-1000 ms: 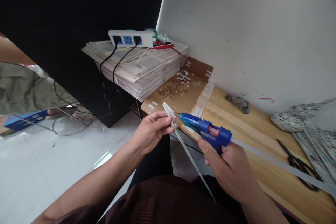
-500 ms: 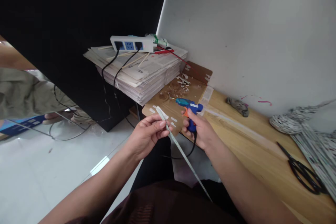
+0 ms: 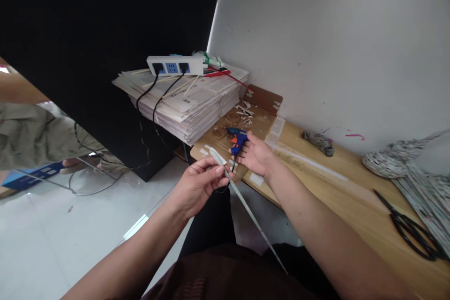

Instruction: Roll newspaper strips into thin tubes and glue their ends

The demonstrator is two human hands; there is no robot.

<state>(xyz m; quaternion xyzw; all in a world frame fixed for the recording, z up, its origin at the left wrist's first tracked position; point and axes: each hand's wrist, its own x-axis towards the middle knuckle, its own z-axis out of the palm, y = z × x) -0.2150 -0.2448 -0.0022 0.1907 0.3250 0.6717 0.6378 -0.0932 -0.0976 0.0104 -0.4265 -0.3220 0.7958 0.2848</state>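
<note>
My left hand (image 3: 200, 185) is closed, pinching a long thin rolled-paper stick (image 3: 251, 215) near its flat, wider white end. The stick's other end slants down across my lap. To the right, my right hand (image 3: 258, 155) has its palm turned up and its fingers loosened and stretched out beside a blue glue gun (image 3: 239, 139) with an orange trigger. The thumb and fingers still seem to touch the gun's back and handle. Its nozzle points left, over the brown cardboard (image 3: 260, 111), and its black cord hangs down behind my left fingers.
A stack of newspapers (image 3: 197, 117) bears a white power strip (image 3: 176, 64) with two black plugs. Paper scraps (image 3: 245, 111) lie on the cardboard. Black scissors (image 3: 409, 229), a grey crumpled piece (image 3: 318, 143) and woven paper work (image 3: 385, 164) rest on the wooden table (image 3: 337, 201). Another person sits at left.
My right hand has moved left and away from me with the glue gun, down toward the cardboard, and its grip has loosened. My left hand keeps the paper stick nearly still.
</note>
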